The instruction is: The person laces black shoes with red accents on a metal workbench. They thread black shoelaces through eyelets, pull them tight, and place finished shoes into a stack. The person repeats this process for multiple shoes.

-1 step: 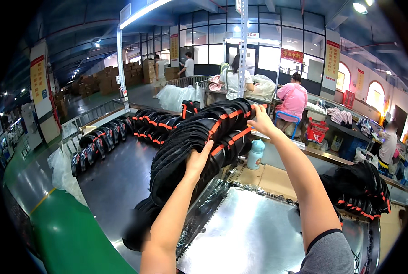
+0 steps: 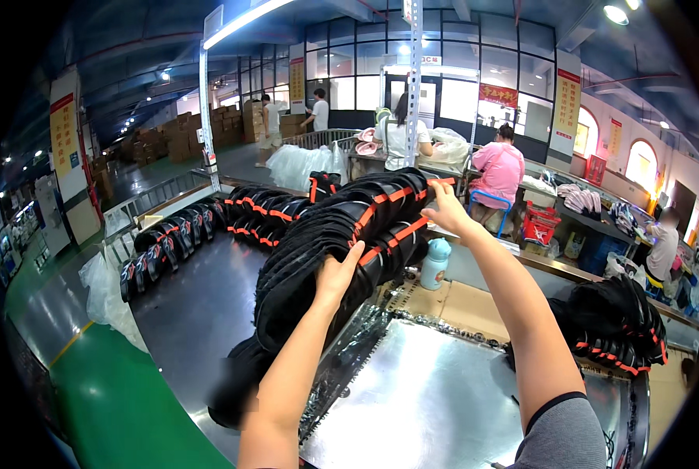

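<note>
Touching long stack of fuzzy black, orange-trimmed pieces (image 2: 341, 225) with left grip (image 2: 335, 276); cannot tell closure. Keeping right grip (image 2: 446, 209) spread near far end. Could let pieces slump by supporting unevenly.

The change is very slight: the view has swung by a hair, so things sit marginally farther left in the frame. The long stack of fuzzy black pieces with orange-red bands (image 2: 373, 207) has shifted that way, and the bare left hand (image 2: 335, 277) and bare right hand (image 2: 445, 209) with it. So have the pale-blue bottle with a rounded lid (image 2: 435, 266) and the banded black heap at right (image 2: 611, 316).
</note>
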A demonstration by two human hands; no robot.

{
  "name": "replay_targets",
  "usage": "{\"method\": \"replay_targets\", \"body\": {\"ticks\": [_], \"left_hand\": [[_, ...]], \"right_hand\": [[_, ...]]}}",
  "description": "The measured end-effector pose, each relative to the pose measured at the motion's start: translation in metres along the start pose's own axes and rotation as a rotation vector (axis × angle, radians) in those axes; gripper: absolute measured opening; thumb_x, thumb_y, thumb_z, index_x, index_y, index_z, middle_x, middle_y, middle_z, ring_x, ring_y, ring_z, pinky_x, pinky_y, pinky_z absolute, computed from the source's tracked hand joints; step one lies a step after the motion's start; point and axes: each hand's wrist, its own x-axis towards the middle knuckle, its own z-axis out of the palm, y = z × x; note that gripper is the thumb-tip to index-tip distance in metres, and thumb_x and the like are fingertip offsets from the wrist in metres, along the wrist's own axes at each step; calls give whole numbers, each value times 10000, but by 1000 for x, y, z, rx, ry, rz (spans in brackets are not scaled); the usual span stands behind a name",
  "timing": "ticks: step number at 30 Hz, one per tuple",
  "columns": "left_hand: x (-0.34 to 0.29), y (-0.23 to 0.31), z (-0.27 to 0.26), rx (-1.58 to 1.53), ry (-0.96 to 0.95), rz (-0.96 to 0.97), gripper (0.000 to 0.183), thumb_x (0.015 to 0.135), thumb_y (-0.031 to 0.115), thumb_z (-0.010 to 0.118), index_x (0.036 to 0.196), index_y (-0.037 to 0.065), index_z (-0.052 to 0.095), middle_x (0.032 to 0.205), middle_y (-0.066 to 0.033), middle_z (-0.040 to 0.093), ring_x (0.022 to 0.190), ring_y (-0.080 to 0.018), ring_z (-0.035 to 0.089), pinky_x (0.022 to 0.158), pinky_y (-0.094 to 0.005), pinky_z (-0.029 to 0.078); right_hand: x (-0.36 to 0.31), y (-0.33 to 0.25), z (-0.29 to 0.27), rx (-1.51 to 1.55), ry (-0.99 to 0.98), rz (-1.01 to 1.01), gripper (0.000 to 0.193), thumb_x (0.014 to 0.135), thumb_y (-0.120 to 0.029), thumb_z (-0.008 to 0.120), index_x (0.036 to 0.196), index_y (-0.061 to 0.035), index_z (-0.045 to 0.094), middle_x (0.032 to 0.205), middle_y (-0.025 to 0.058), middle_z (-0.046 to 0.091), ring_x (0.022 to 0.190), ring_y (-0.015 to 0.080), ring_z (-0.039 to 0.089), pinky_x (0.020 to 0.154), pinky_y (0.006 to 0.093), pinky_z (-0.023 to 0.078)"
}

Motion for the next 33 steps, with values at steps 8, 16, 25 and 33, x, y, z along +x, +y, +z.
{"method": "replay_targets", "body": {"ticks": [8, 16, 25, 33], "left_hand": [[-79, -1, 18, 331, 109, 438, 674, 878, 227, 724, 1382, -121, 442, 1404, -308, 463, 1325, -440, 424, 1129, -467, 350], [-263, -50, 43, 235, -503, 381, 310, 876, 38, 684, 1185, 15, 673, 1302, -154, 607, 1203, -306, 587, 1022, -398, 468], [-334, -30, 144, 28, -887, 285, 248, 928, 99, 647, 1160, 17, 680, 1130, -139, 689, 1028, -269, 657, 876, -350, 518], [-379, 11, 274, 30, -1084, 352, 443, 905, 251, 721, 1254, -11, 640, 1245, -177, 654, 1127, -276, 639, 935, -353, 517]], "right_hand": [[-149, -48, -59, -94, -230, -265, 627, 839, -160, 750, 1383, -52, 457, 1406, 218, 458, 1248, 457, 480, 1048, 486, 439], [-473, -57, -144, 107, -618, 109, 250, 930, -161, 659, 1138, -22, 660, 1119, 136, 669, 1084, 340, 612, 905, 422, 522], [-648, -74, -153, -61, -354, 220, 362, 861, -175, 708, 1181, -35, 613, 1164, 135, 593, 1054, 324, 559, 882, 452, 468], [-682, -57, -173, 379, -109, 390, 219, 948, -96, 600, 1156, -28, 613, 991, 135, 574, 927, 306, 570, 803, 374, 482]]}}
